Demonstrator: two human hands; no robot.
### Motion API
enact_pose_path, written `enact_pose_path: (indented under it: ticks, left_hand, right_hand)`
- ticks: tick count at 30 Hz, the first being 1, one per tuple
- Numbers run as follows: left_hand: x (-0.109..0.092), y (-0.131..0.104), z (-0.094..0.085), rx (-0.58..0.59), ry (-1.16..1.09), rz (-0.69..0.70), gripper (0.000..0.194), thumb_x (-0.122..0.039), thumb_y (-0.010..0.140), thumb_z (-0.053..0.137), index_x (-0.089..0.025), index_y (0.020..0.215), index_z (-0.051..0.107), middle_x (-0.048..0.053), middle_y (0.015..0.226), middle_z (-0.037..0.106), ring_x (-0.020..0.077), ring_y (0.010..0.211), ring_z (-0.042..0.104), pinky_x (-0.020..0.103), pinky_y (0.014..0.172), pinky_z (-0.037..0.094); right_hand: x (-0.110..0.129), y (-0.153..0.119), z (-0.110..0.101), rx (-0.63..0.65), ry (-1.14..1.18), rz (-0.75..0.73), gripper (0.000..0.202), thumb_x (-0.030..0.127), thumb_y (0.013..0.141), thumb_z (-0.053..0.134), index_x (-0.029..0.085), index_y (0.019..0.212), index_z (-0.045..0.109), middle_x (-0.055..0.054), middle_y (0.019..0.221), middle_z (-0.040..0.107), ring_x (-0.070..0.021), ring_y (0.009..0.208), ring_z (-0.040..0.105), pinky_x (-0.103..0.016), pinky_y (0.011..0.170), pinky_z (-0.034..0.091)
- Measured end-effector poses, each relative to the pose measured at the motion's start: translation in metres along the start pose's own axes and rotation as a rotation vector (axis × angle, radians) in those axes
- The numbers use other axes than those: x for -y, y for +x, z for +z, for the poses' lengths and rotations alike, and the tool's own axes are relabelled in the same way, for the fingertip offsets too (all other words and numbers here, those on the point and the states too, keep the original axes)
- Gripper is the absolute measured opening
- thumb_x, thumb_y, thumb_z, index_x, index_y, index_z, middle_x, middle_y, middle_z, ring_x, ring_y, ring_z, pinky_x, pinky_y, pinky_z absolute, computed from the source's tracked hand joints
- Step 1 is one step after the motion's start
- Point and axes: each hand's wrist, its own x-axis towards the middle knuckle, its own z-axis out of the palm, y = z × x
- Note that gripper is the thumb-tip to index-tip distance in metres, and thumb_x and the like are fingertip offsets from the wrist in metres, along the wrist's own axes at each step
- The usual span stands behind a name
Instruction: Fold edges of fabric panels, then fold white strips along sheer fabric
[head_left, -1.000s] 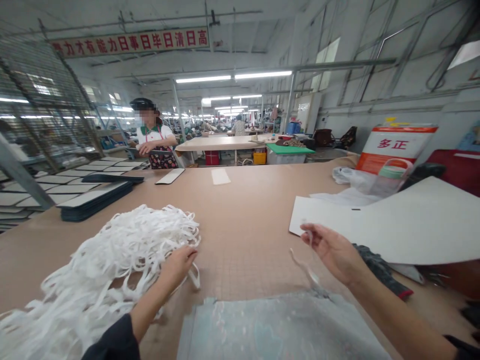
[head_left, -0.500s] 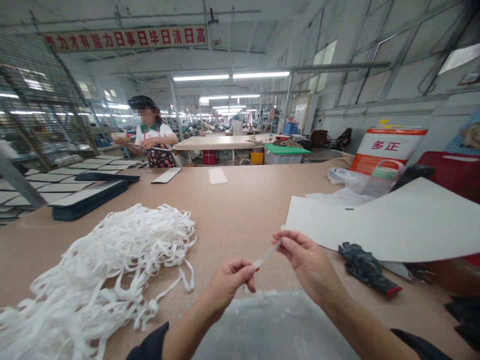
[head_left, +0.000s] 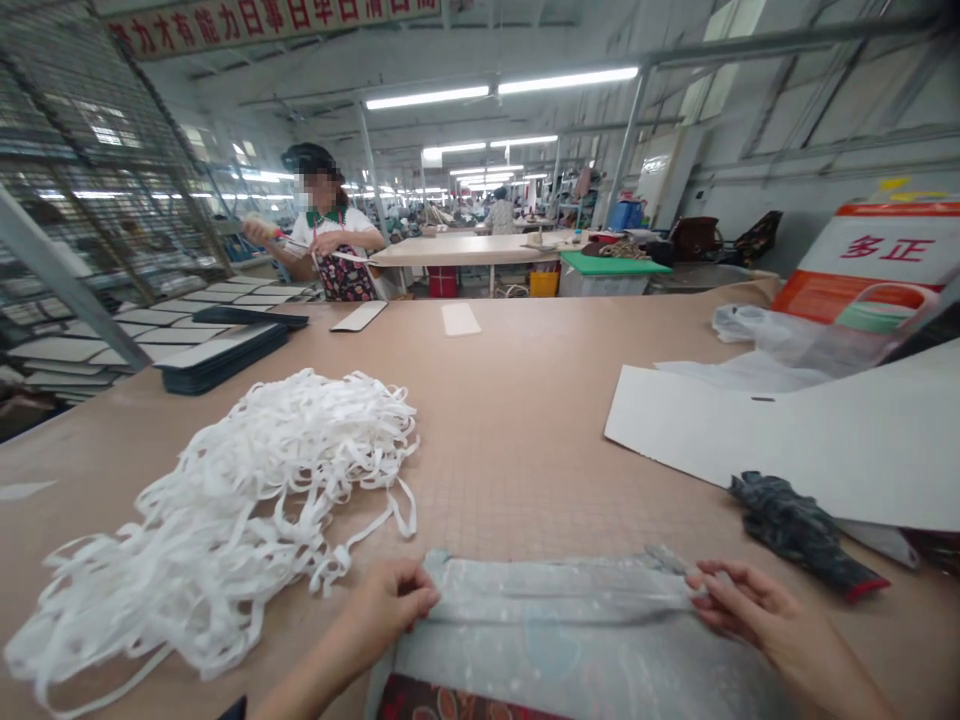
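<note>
Workshop w/ brown tabletop (head_left: 510,440), pale grey sheet (head_left: 600,650) at near side, L hand (head_left: 386,612) pinching its L edge, R hand (head_left: 750,608) pinching its R edge, white strap heap (head_left: 247,500) to L, dark glove (head_left: 799,530) w/ red cuff to R.

Off to the right there's a dark glove with a red cuff (head_left: 806,535) next to a big white sheet (head_left: 810,440), and behind that some crumpled clear plastic (head_left: 787,350) near an orange-and-white container (head_left: 874,262). Far side has a small pale card (head_left: 461,319), a lone pale panel (head_left: 360,316) and a dark-edged stack (head_left: 225,360) — plus a person in a floral apron (head_left: 341,245) standing beyond. Further back — green board (head_left: 611,264), yellow bin (head_left: 544,283), red-lettered banner (head_left: 277,22) up top.
</note>
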Motion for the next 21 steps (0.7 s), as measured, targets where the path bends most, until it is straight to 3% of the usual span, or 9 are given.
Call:
enact_pose_path:
  ticks: [6, 10, 13, 15, 19, 21]
  left_hand:
    - [0.012, 0.015, 0.010, -0.093, 0.054, -0.003, 0.023, -0.039, 0.061, 0.049, -0.016, 0.061, 0.055, -0.003, 0.054, 0.045, 0.0129, 0.054, 0.041, 0.024, 0.051, 0.030]
    - [0.013, 0.023, 0.013, -0.086, 0.047, -0.027, 0.025, -0.038, 0.065, 0.043, -0.016, 0.065, 0.056, -0.004, 0.052, 0.042, 0.0116, 0.048, 0.040, 0.024, 0.048, 0.031]
    - [0.014, 0.028, 0.014, -0.089, 0.048, -0.013, 0.022, -0.038, 0.065, 0.044, -0.017, 0.061, 0.051, -0.005, 0.052, 0.042, 0.0111, 0.047, 0.040, 0.023, 0.048, 0.031]
    - [0.015, 0.029, 0.014, -0.084, 0.036, -0.020, 0.024, -0.042, 0.066, 0.043, -0.019, 0.060, 0.046, -0.005, 0.051, 0.042, 0.0110, 0.046, 0.041, 0.023, 0.046, 0.031]
    - [0.022, 0.032, 0.009, -0.058, -0.026, -0.130, 0.037, -0.056, 0.063, 0.046, -0.020, 0.064, 0.045, -0.004, 0.054, 0.047, 0.0131, 0.051, 0.045, 0.022, 0.046, 0.034]
    - [0.023, 0.033, 0.005, -0.037, -0.030, -0.109, 0.042, -0.062, 0.061, 0.047, -0.020, 0.063, 0.046, -0.002, 0.056, 0.051, 0.0151, 0.056, 0.048, 0.023, 0.051, 0.038]
  right_hand:
    - [-0.025, 0.018, -0.019, -0.013, -0.345, -0.027, 0.045, 0.049, 0.054, 0.067, 0.017, 0.086, 0.058, -0.004, 0.058, 0.065, -0.0188, 0.053, 0.060, -0.027, 0.049, 0.051]
    - [-0.012, 0.020, -0.021, -0.065, -0.429, -0.065, 0.043, 0.049, 0.050, 0.065, 0.019, 0.080, 0.061, -0.006, 0.065, 0.067, -0.0231, 0.063, 0.063, -0.029, 0.056, 0.053]
    - [0.006, 0.005, -0.008, -0.068, -0.297, -0.010, 0.038, 0.048, 0.048, 0.068, 0.021, 0.075, 0.062, -0.007, 0.070, 0.068, -0.0252, 0.069, 0.064, -0.031, 0.063, 0.054]
    - [0.015, -0.013, 0.008, 0.017, -0.156, 0.044, 0.036, 0.048, 0.050, 0.069, 0.020, 0.071, 0.060, -0.006, 0.067, 0.067, -0.0242, 0.067, 0.064, -0.032, 0.062, 0.054]
    - [0.019, -0.032, 0.032, 0.386, -0.150, 0.127, 0.026, 0.042, 0.062, 0.066, 0.018, 0.069, 0.058, -0.006, 0.084, 0.066, -0.0156, 0.063, 0.061, -0.023, 0.049, 0.049]
    - [0.020, -0.028, 0.027, 0.386, -0.193, 0.103, 0.024, 0.039, 0.065, 0.065, 0.018, 0.072, 0.058, -0.008, 0.092, 0.065, -0.0163, 0.072, 0.061, -0.023, 0.052, 0.050]
